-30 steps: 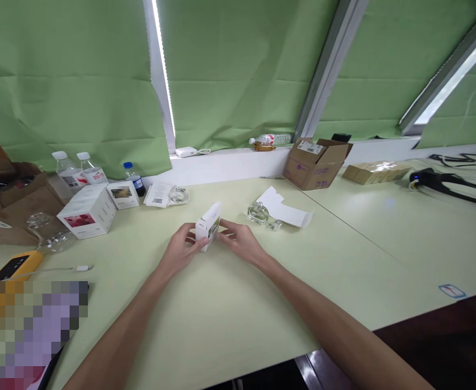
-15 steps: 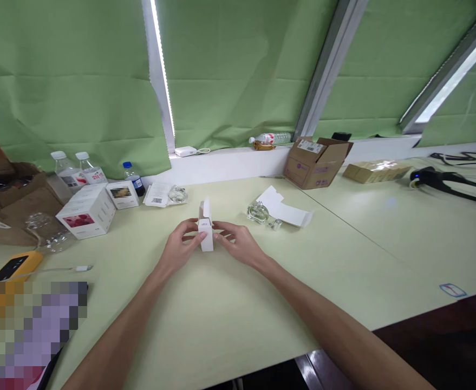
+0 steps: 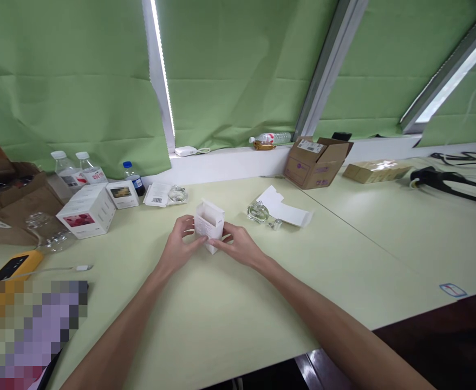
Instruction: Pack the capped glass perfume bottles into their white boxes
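A small white carton [image 3: 209, 226] stands upright on the table, its top open and its inside visible from above. My left hand [image 3: 181, 242] grips it from the left, thumb on the near face and fingers behind. On the other side, my right hand [image 3: 240, 245] holds the carton with its thumb low on the front and fingers round the right edge. To the right lie a clear glass perfume bottle [image 3: 258, 212], a small clear cap [image 3: 275, 223] and an unfolded white card insert [image 3: 288, 208].
White boxes [image 3: 87, 211] and plastic bottles [image 3: 132, 177] stand at the back left, beside an open brown carton [image 3: 22, 208]. A cardboard box [image 3: 314, 162] and a wrapped yellowish pack [image 3: 378, 171] sit at the back right. A yellow device [image 3: 18, 265] lies at the left.
The white carton has been turned between my hands, from its narrow side toward me to a broad printed face, with the open top now showing. My right thumb has come onto its front.
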The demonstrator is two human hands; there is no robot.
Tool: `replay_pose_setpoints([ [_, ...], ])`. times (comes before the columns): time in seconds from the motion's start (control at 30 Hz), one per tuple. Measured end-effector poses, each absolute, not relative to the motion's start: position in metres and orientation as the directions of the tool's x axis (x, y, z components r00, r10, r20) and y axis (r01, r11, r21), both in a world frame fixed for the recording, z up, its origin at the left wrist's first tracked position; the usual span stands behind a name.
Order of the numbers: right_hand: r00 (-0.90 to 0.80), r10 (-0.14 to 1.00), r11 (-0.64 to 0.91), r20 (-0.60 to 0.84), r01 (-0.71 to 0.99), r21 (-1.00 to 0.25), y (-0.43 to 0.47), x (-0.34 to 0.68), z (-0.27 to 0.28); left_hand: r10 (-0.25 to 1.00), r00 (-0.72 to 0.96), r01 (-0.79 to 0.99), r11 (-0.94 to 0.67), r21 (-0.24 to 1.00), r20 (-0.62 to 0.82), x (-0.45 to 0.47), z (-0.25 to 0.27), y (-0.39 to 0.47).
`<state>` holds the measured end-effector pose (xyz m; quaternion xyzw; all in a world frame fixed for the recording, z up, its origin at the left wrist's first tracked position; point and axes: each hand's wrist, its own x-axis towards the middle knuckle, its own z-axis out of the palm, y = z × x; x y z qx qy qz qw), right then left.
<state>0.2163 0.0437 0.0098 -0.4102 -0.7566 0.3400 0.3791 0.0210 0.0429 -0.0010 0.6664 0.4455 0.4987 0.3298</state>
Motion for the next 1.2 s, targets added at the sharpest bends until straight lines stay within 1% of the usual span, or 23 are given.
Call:
replay_pose_setpoints([
  [0.1,-0.351,0.886,0.430,0.305,0.370,-0.824,0.046,0.218,0.007,0.926,0.116,0.280,-0.379,0.882,0.361,0.018,0.001,0.045],
  [0.23,-0.273,0.911,0.391,0.308,0.342,-0.854,0.050,0.219,0.005,0.914,0.131,0.272,-0.405,0.873,0.383,0.016,0.001,0.046],
  [0.37,-0.338,0.876,0.445,0.343,0.292,-0.847,0.051,0.220,0.006,0.925,0.110,0.193,-0.380,0.905,0.365,0.015,-0.001,0.048],
  [0.43,-0.338,0.868,0.467,0.365,0.302,-0.831,0.052,0.221,0.006,0.929,0.128,0.169,-0.366,0.915,0.348,0.015,0.000,0.048],
  [0.53,-0.303,0.877,0.464,0.372,0.338,-0.819,0.053,0.222,0.007,0.929,0.160,0.197,-0.360,0.912,0.333,0.014,0.002,0.048],
  [0.63,-0.288,0.879,0.463,0.380,0.320,-0.827,0.054,0.223,0.006,0.932,0.158,0.232,-0.357,0.905,0.327,0.014,0.004,0.047],
  [0.97,-0.298,0.887,0.432,0.351,0.273,-0.859,0.060,0.225,0.000,0.935,0.145,0.295,-0.353,0.888,0.323,0.013,0.002,0.046],
  [1.2,-0.298,0.889,0.429,0.348,0.277,-0.859,0.059,0.223,0.001,0.940,0.144,0.305,-0.339,0.890,0.309,0.014,0.001,0.047],
])
